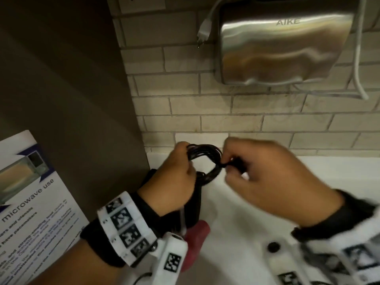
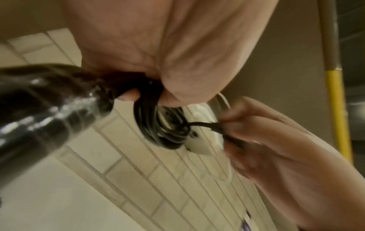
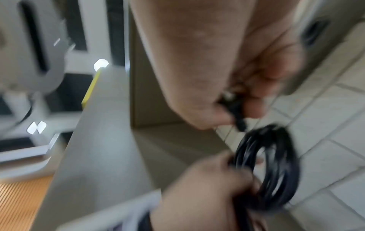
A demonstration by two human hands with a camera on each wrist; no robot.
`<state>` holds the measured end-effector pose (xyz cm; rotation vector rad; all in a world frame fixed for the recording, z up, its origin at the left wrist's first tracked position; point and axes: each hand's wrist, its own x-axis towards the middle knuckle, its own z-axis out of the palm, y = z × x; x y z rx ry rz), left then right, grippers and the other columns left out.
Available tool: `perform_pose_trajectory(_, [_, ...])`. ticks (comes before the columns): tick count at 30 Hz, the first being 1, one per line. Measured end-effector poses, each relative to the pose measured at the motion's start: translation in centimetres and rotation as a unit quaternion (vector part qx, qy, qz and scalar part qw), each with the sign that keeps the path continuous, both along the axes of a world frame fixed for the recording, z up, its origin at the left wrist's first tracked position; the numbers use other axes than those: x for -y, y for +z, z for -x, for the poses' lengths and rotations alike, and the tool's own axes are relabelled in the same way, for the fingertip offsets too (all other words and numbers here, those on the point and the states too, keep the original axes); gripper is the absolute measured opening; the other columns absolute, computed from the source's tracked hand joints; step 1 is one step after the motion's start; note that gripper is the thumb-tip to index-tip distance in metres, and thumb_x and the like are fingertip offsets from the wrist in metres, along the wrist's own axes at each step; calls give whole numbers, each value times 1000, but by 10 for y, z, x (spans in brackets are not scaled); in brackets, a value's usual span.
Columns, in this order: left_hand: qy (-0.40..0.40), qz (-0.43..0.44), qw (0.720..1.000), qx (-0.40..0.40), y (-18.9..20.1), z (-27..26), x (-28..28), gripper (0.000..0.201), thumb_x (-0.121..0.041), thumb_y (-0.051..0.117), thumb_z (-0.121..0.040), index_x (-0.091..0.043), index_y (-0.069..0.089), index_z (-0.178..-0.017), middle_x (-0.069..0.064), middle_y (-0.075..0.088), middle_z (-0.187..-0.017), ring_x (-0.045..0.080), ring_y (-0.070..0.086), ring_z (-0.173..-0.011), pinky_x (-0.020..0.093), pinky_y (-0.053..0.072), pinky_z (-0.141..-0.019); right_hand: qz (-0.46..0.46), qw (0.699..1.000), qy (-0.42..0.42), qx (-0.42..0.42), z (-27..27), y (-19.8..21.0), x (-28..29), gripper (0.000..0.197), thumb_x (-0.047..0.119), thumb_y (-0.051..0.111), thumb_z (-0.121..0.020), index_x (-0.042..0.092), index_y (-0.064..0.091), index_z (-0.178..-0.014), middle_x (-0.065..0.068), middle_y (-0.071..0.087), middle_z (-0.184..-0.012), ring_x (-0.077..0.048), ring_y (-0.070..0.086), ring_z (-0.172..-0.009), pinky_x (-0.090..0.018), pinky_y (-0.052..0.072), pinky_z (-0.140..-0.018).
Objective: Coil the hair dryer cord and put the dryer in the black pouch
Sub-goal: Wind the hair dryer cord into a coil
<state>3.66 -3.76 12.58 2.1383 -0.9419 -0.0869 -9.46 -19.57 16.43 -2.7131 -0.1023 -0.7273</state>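
The black hair dryer cord [image 1: 207, 155] is wound into a small coil of several loops above the white counter. My left hand [image 1: 185, 161] grips one side of the coil [image 2: 156, 125]. The dryer's glossy black body [image 2: 39, 112] runs back from that hand and hangs under it [image 1: 195, 204]. My right hand [image 1: 226, 163] pinches the plug end [image 3: 235, 109] of the cord right beside the coil [image 3: 276, 164]. A dark red part [image 1: 197, 237] shows below my left wrist. I cannot make out the black pouch with certainty.
A steel wall hand dryer [image 1: 283, 44] hangs on the beige tiled wall, a loose white plug [image 1: 204, 31] dangling beside it. The white counter [image 1: 257, 202] runs below my hands. A brown panel [image 1: 72, 99] and a microwave-use notice [image 1: 30, 202] stand at the left.
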Motion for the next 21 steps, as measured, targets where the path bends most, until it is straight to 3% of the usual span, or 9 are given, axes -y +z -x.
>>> perform_pose_trajectory(2, [-7,-9,1000,-22,6,-6,-11,30,-9,44,-111,-20,45,-140,20,68,-110,26,66,-83,41,58,-85,-162,983,86,4,10,12,33,11,10,67,-85,21,68,-83,1,72,-74,-11,65,-65,-23,53,-63])
perform_pose_trajectory(4, [-43,-12,998,-39,13,-4,-20,27,-16,47,-112,-24,48,-138,13,70,-119,28,69,-106,46,56,-101,-247,964,100,9,15,16,70,17,-2,70,-84,15,71,-82,2,76,-78,-9,68,-72,-16,52,-69])
perform_pose_trajectory(6, [-59,-7,997,-56,17,-2,-22,20,-22,49,-111,-25,54,-130,11,70,-119,27,67,-112,48,53,-105,-287,955,70,22,12,3,95,22,-12,69,-85,10,70,-85,2,76,-75,-5,68,-71,-11,51,-67])
perform_pose_trajectory(7, [-60,2,996,-64,16,-3,-22,16,-23,50,-111,-24,56,-126,14,70,-116,28,68,-108,52,54,-104,-302,952,49,30,8,-8,100,25,-13,66,-87,11,69,-86,-1,76,-78,-7,68,-70,-13,52,-66])
perform_pose_trajectory(9, [-53,26,994,-87,12,-3,-19,13,-24,49,-111,-25,59,-120,24,68,-111,28,66,-90,60,55,-97,-311,949,15,46,-2,-34,100,26,-5,65,-90,20,68,-88,-7,75,-86,-23,71,-78,-30,59,-72])
perform_pose_trajectory(11, [-37,45,992,-109,3,-4,-14,14,-25,47,-112,-26,58,-119,30,64,-103,27,58,-78,58,57,-82,-310,949,-2,59,-15,-61,90,23,1,65,-92,24,67,-88,-7,75,-93,-31,72,-87,-50,61,-78])
perform_pose_trajectory(12, [-28,53,991,-116,0,-3,-11,14,-26,46,-112,-26,57,-119,30,59,-94,26,54,-74,52,54,-74,-320,945,-6,66,-20,-73,82,23,1,64,-93,24,66,-88,-6,75,-93,-30,72,-87,-53,61,-78])
perform_pose_trajectory(17, [4,101,985,-142,-9,3,-1,13,-24,42,-114,-27,54,-118,14,52,-88,25,47,-73,40,46,-69,-432,898,27,78,-28,-109,42,18,-1,61,-95,17,64,-95,-14,74,-89,-26,76,-86,-39,60,-76])
perform_pose_trajectory(21, [1,107,985,-138,-15,5,-1,14,-23,42,-114,-25,54,-120,6,53,-84,21,50,-73,39,47,-72,-471,879,22,74,-30,-117,28,18,-1,66,-92,16,70,-88,-4,76,-97,-26,77,-91,-49,61,-86])
